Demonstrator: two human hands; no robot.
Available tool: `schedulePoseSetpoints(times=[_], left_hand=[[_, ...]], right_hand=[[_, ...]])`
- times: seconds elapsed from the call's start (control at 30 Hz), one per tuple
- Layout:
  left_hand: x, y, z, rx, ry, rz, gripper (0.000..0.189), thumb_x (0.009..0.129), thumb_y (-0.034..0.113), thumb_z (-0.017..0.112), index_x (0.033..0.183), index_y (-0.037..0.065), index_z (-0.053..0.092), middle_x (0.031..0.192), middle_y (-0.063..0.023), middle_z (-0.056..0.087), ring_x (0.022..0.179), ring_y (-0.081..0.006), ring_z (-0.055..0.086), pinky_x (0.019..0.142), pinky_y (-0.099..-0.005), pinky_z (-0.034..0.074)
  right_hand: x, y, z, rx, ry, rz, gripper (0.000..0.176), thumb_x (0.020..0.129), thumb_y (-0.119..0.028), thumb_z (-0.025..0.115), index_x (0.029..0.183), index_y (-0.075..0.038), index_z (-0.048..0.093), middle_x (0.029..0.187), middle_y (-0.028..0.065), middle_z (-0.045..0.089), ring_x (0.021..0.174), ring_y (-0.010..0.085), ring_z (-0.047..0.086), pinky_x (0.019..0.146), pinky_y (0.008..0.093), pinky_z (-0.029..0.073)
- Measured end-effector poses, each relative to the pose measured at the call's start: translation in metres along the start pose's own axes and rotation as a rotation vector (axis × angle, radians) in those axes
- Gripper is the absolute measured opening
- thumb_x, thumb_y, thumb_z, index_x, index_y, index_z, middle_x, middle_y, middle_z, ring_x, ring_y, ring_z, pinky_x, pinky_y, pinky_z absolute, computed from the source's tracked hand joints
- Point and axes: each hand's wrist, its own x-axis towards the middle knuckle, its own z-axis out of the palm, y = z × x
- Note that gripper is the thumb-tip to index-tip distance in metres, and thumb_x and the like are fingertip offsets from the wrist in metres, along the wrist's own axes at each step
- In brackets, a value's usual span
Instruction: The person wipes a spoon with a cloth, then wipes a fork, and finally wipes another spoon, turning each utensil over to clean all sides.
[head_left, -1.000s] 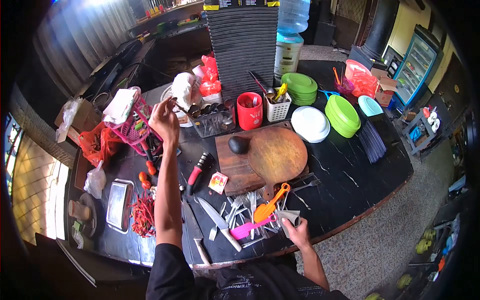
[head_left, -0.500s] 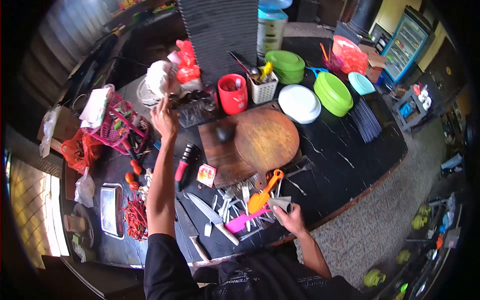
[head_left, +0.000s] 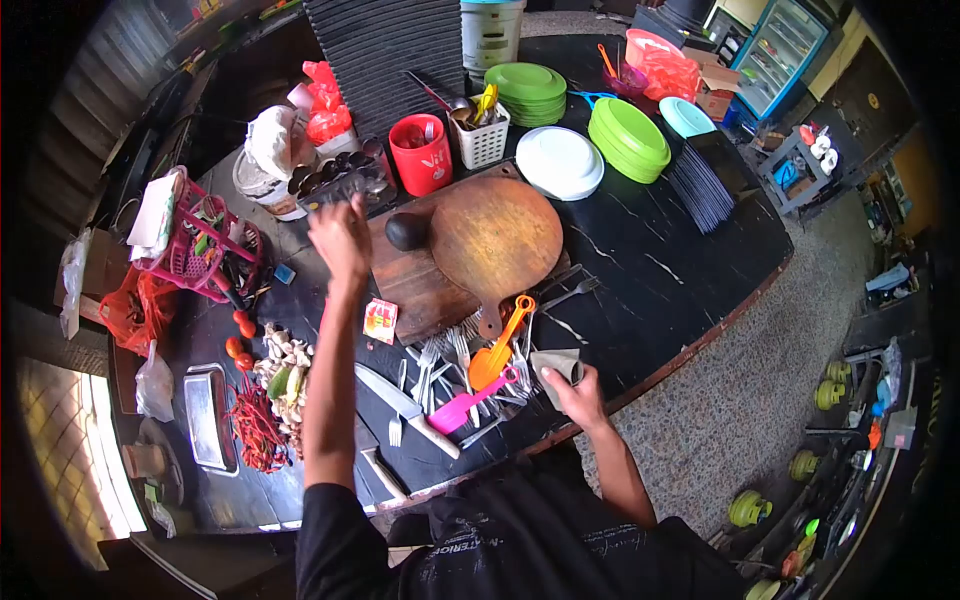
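My left hand (head_left: 342, 237) is above the table, just in front of a black tray (head_left: 375, 205) holding several dark spoons (head_left: 335, 172). Its fingers are loosely bent, and I see nothing in them. In my right hand (head_left: 582, 398) is a folded grey-brown cloth (head_left: 556, 374), close to the near table edge. Left of the cloth lie an orange spatula (head_left: 492, 362), a pink spatula (head_left: 462, 408) and a pile of forks and spoons (head_left: 430, 368). A white-handled knife (head_left: 400, 402) rests beside them.
A round wooden board (head_left: 497, 240) lies on a rectangular one, next to a round black object (head_left: 406, 231). Behind are a red container (head_left: 420, 160), a white utensil basket (head_left: 483, 140), white plates (head_left: 560, 165) and green plates (head_left: 628, 140). Red chillies (head_left: 258, 425) and a metal tray (head_left: 208, 420) lie left.
My left hand has drawn back from its reach, its fingers now bent instead of stretched out. The view has shifted, so the table items appear further left and higher. My right hand keeps the cloth.
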Motion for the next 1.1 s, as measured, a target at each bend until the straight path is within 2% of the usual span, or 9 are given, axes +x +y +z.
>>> schedulePoseSetpoints(times=[0.03, 0.17, 0.23, 0.37, 0.57, 0.73, 0.87, 1.03, 1.1], left_hand=[[-0.017, 0.015, 0.005, -0.08, -0.162, -0.058, 0.008, 0.091, 0.01, 0.058, 0.095, 0.004, 0.06, 0.097, -0.0195, 0.061, 0.094, -0.0394, 0.057, 0.079, -0.0499, 0.046], [-0.107, 0.1, 0.019, -0.6, -0.014, 0.309, 0.023, 0.083, -0.005, 0.055, 0.104, 0.003, 0.059, 0.088, -0.018, 0.065, 0.08, -0.0391, 0.062, 0.069, -0.0451, 0.05], [-0.145, 0.147, 0.016, -0.701, -0.215, 0.187, 0.033, 0.077, -0.005, 0.059, 0.109, 0.004, 0.058, 0.089, -0.0168, 0.064, 0.083, -0.0381, 0.062, 0.074, -0.0448, 0.051], [-0.191, 0.205, 0.046, -0.505, -0.462, 0.537, 0.042, 0.074, 0.003, 0.064, 0.116, 0.005, 0.061, 0.1, -0.0141, 0.064, 0.097, -0.0334, 0.062, 0.085, -0.0433, 0.052], [-0.219, 0.254, 0.114, -0.241, -0.449, 0.541, 0.046, 0.084, 0.015, 0.062, 0.128, 0.0, 0.057, 0.107, -0.013, 0.063, 0.11, -0.0331, 0.055, 0.091, -0.0407, 0.05], [-0.236, 0.258, 0.128, -0.319, -0.426, 0.571, 0.015, 0.083, 0.017, 0.064, 0.093, 0.009, 0.071, 0.092, -0.0101, 0.062, 0.094, -0.0299, 0.054, 0.086, -0.0383, 0.047], [-0.252, 0.265, 0.104, -0.384, -0.456, 0.639, 0.01, 0.081, 0.009, 0.064, 0.089, 0.007, 0.07, 0.09, -0.0086, 0.063, 0.096, -0.0268, 0.056, 0.081, -0.036, 0.046], [-0.24, 0.281, 0.052, -0.75, -0.306, 0.394, 0.014, 0.088, 0.009, 0.066, 0.099, 0.004, 0.072, 0.085, -0.0105, 0.066, 0.08, -0.0273, 0.063, 0.073, -0.0398, 0.051], [-0.235, 0.279, 0.034, -0.966, -0.51, 0.068, 0.014, 0.092, 0.01, 0.065, 0.102, 0.002, 0.071, 0.085, -0.0107, 0.067, 0.074, -0.0209, 0.065, 0.067, -0.0346, 0.052]], right_hand=[[0.0, 0.002, -0.005, 0.008, 0.022, 0.007, 0.029, 0.089, -0.023, 0.072, 0.102, 0.003, 0.071, 0.093, 0.0079, 0.073, 0.084, 0.0142, 0.068, 0.074, 0.0311, 0.053], [-0.005, -0.005, -0.024, 0.026, 0.101, -0.02, 0.027, 0.089, -0.018, 0.071, 0.106, 0.003, 0.071, 0.099, 0.0091, 0.074, 0.088, 0.0143, 0.068, 0.078, 0.0307, 0.053], [-0.009, -0.002, -0.034, 0.017, 0.134, -0.02, 0.027, 0.089, -0.018, 0.072, 0.106, 0.002, 0.071, 0.1, 0.0094, 0.074, 0.089, 0.0151, 0.068, 0.079, 0.0312, 0.053], [-0.018, 0.015, -0.05, 0.058, 0.221, 0.01, 0.029, 0.088, -0.02, 0.073, 0.107, 0.002, 0.071, 0.102, 0.0098, 0.074, 0.091, 0.0174, 0.069, 0.081, 0.0326, 0.053], [-0.038, 0.032, -0.066, 0.074, 0.236, -0.016, 0.026, 0.089, -0.014, 0.072, 0.11, 0.001, 0.07, 0.106, 0.0062, 0.071, 0.095, 0.0134, 0.066, 0.085, 0.0302, 0.052], [-0.053, 0.043, -0.077, 0.139, 0.274, 0.013, 0.027, 0.088, -0.014, 0.071, 0.11, 0.002, 0.069, 0.106, 0.0083, 0.072, 0.098, 0.0173, 0.067, 0.087, 0.0328, 0.052], [-0.057, 0.046, -0.092, 0.103, 0.307, 0.011, 0.026, 0.089, -0.015, 0.071, 0.109, 0.002, 0.07, 0.106, 0.0084, 0.072, 0.096, 0.017, 0.067, 0.087, 0.0326, 0.052], [-0.05, 0.032, -0.108, 0.133, 0.396, -0.006, 0.027, 0.09, -0.017, 0.07, 0.108, 0.003, 0.07, 0.104, 0.0093, 0.072, 0.094, 0.0176, 0.068, 0.085, 0.0327, 0.052], [-0.043, 0.025, -0.115, 0.082, 0.428, -0.057, 0.027, 0.09, -0.016, 0.071, 0.109, 0.003, 0.069, 0.106, 0.007, 0.071, 0.095, 0.0146, 0.065, 0.085, 0.0305, 0.051]])
